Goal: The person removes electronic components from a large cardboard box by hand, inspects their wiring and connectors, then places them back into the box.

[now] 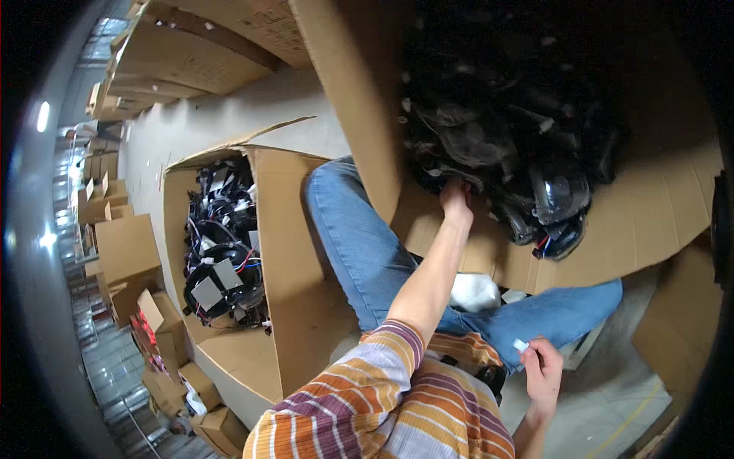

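Observation:
My left hand reaches into a large cardboard box at the upper right. Its fingers disappear among a heap of black plastic parts, so their grip is hidden. One of these parts, close to the heap's near edge, has a clear, shiny cover, with red and blue wires just below it. Much of the heap lies in deep shadow. At the lower right, above my leg, my right hand is closed in a pinch on a small whitish piece.
To the left, an open cardboard box holds several black parts with wires and grey flat pieces. My bent legs lie between the boxes. A white bundle sits between them. More cartons stand at far left.

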The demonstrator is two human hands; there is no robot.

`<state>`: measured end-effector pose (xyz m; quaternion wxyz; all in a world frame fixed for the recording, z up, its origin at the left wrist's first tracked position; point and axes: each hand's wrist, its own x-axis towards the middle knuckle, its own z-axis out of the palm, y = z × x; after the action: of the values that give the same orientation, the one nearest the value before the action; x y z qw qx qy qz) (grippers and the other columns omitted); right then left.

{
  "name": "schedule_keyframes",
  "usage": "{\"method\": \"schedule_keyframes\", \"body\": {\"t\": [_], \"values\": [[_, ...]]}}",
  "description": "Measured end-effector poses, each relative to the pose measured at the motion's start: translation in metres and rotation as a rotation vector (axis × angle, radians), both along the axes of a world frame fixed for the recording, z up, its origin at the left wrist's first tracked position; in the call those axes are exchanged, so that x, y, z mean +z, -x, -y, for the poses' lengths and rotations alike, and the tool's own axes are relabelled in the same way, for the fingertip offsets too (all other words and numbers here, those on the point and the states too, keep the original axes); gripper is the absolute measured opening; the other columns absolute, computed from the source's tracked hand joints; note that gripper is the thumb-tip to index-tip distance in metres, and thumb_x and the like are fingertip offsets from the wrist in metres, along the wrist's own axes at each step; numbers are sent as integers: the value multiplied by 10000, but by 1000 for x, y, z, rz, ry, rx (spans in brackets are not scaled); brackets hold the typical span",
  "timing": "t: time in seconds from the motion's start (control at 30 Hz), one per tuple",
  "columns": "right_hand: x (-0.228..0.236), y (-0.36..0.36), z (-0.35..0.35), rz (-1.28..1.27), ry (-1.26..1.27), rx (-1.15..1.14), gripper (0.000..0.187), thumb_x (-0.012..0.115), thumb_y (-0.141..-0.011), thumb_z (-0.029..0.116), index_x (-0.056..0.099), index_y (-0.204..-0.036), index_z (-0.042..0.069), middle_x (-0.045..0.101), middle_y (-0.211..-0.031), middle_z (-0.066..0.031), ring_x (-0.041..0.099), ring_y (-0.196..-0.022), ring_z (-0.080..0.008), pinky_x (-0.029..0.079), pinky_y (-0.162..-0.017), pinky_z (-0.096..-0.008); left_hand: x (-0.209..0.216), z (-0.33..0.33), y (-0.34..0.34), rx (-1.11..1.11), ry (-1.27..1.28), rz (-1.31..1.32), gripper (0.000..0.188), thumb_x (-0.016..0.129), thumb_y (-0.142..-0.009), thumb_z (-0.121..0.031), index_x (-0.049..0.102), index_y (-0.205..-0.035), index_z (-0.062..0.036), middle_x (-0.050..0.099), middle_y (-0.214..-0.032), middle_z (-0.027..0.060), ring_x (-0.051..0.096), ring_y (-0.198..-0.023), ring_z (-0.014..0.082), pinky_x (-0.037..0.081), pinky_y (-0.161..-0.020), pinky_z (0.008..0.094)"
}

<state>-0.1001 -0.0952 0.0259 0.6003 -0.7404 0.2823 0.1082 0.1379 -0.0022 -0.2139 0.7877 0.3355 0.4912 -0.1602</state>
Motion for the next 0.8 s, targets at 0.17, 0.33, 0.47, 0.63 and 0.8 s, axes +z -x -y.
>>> {"method": "schedule_keyframes", "body": {"t": [0.17, 0.33, 0.47, 0.63, 0.8], "values": [[1, -6, 0, 31, -24, 41, 27, 499, -703, -13, 495, -718, -34, 467, -581, -68, 416, -511, -111, 325, -475, -234, 28, -18, 1, -29, -287, 177, 91, 559, -761, -158, 537, -814, -88, 533, -710, -9, 473, -647, 102, 365, -582, 247], [3, -10, -2, 9, 27, 4, 21, 501, -717, -10, 500, -717, -30, 475, -587, -64, 430, -510, -102, 338, -468, -229, 90, -39, 43, -510, -332, 452, 64, 532, -777, -76, 557, -826, -44, 565, -823, 18, 485, -707, 111, 384, -692, 231], [7, -19, -4, -24, -32, 65, 33, 491, -743, -11, 499, -717, -30, 481, -609, -50, 445, -516, -89, 345, -462, -210, 92, -37, 85, -1060, -755, 1201, 140, 530, -794, -92, 578, -919, -50, 567, -933, 64, 510, -864, 119, 390, -785, 249], [8, -18, -1, 13, 17, 82, 37, 485, -742, -11, 501, -711, -25, 475, -606, -44, 431, -527, -88, 336, -479, -213, 44, -55, 70, -992, -588, 649, 166, 496, -803, -112, 562, -906, -1, 590, -807, 53, 541, -768, 118, 420, -700, 223], [5, -18, -1, 50, 22, 96, 18, 507, -730, -11, 501, -720, -25, 477, -608, -59, 435, -512, -105, 334, -462, -223, 27, -40, 47, -973, -382, 291, 275, 512, -802, -225, 540, -926, 19, 575, -806, 56, 507, -676, 105, 420, -606, 234]]}}
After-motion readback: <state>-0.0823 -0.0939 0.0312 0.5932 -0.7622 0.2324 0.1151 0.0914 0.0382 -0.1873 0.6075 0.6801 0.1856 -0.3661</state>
